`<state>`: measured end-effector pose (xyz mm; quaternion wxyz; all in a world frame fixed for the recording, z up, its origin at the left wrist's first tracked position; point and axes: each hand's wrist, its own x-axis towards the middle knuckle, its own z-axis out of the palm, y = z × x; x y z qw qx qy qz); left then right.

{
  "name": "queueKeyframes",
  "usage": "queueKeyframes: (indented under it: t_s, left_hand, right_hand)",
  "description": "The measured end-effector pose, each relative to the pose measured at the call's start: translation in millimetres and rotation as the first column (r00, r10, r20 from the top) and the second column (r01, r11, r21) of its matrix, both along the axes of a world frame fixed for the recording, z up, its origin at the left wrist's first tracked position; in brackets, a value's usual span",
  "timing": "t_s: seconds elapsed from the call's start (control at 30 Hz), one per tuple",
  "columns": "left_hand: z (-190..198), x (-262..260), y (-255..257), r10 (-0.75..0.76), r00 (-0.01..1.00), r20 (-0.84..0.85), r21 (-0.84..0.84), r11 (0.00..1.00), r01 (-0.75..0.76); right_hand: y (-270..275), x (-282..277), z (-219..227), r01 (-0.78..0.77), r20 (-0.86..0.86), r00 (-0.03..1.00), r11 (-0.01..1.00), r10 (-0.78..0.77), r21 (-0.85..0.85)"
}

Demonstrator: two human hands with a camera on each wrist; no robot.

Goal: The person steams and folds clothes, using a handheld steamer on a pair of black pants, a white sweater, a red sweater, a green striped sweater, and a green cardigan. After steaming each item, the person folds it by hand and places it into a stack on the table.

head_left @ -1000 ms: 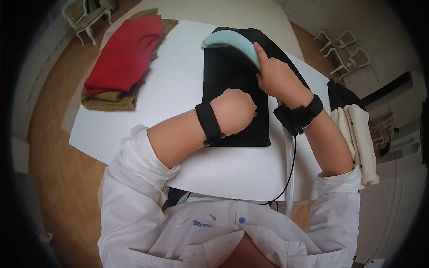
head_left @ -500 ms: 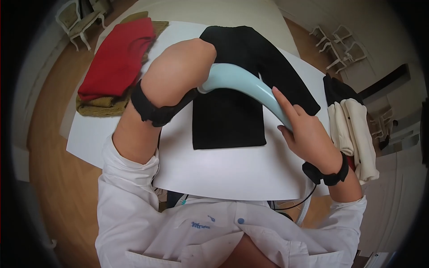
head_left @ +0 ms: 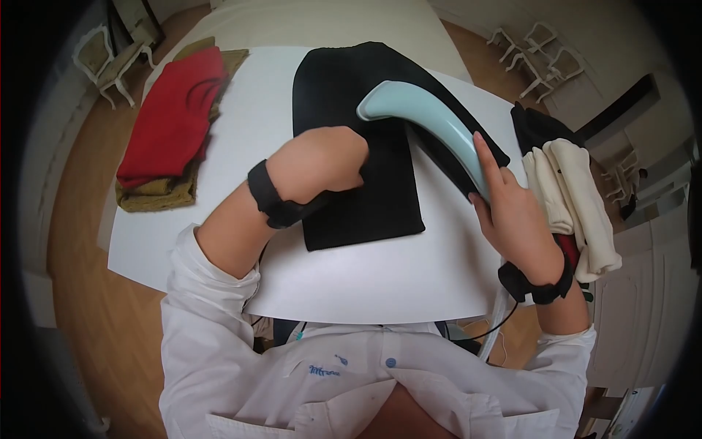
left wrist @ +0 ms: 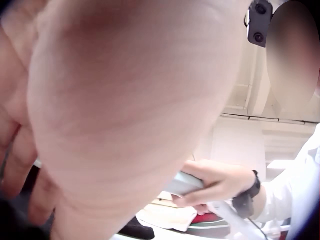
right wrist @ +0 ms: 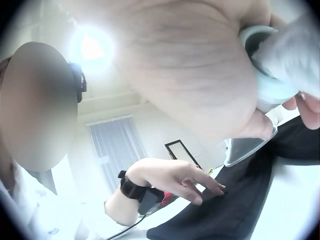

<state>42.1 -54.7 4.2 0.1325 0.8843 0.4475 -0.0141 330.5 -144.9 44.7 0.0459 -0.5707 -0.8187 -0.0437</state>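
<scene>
Black pants [head_left: 380, 197] are lying under L hand [head_left: 318, 164], fingers loosely apart; R hand [head_left: 518, 227] is gripping steamer [head_left: 431, 117]; L straying nr its far end = poss. burn.

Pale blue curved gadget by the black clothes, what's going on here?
A person's right hand grips the curved pale blue device, its far end over a black garment on the white table. The left hand is over the garment, holding nothing visible; whether it touches is unclear. Red and olive clothes lie to the left, cream ones to the right.
</scene>
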Motion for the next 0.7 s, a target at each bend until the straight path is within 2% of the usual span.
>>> queueKeyframes:
  t_s: [0.03,0.1,0.13,0.2,0.27,0.33,0.4,0.5,0.7]
  left_hand:
    - [-15.0,2.8,1.9,-0.087,0.986,0.141,-0.016,0.996,0.090]
    - [-32.9,11.5,2.7,-0.250,0.950,0.188,-0.034,0.965,0.261]
    - [-29.7,15.0,-3.1,-0.256,0.950,0.180,-0.030,0.964,0.266]
    - [-21.7,21.2,-11.8,-0.210,0.977,0.049,-0.032,0.977,0.211]
    - [-15.5,23.6,-11.6,-0.193,0.981,0.028,-0.061,0.979,0.195]
    - [-12.0,23.2,-10.2,-0.172,0.985,0.003,-0.087,0.981,0.171]
    - [-14.0,20.6,-5.9,-0.186,0.981,0.051,-0.106,0.976,0.191]
    - [-15.8,21.2,-5.0,-0.190,0.980,0.064,-0.096,0.976,0.195]
    - [-17.8,23.4,-4.7,-0.156,0.987,0.040,-0.105,0.982,0.159]
  right_hand:
    - [12.1,-2.1,-2.4,0.050,0.013,0.999,0.999,-0.049,0.000]
    - [39.7,-9.8,-10.0,0.033,0.019,0.999,0.999,-0.032,-0.009]
    - [51.4,-18.7,-11.6,0.031,0.055,0.998,0.999,-0.030,-0.010]
    - [80.4,-32.6,-17.5,0.039,0.082,0.996,0.999,-0.038,-0.010]
    - [112.4,-44.1,-24.3,-0.034,0.037,0.999,0.999,0.035,-0.022]
    - [137.5,-59.5,-24.6,-0.020,0.034,0.999,0.999,0.022,-0.040]
    - [150.8,-66.1,-24.4,-0.007,0.034,0.999,0.998,0.009,-0.058]
    - [152.2,-64.5,-24.7,-0.034,0.008,0.999,0.997,0.035,-0.069]
    - [87.0,-24.2,-22.4,-0.048,0.095,0.994,0.998,0.051,-0.033]
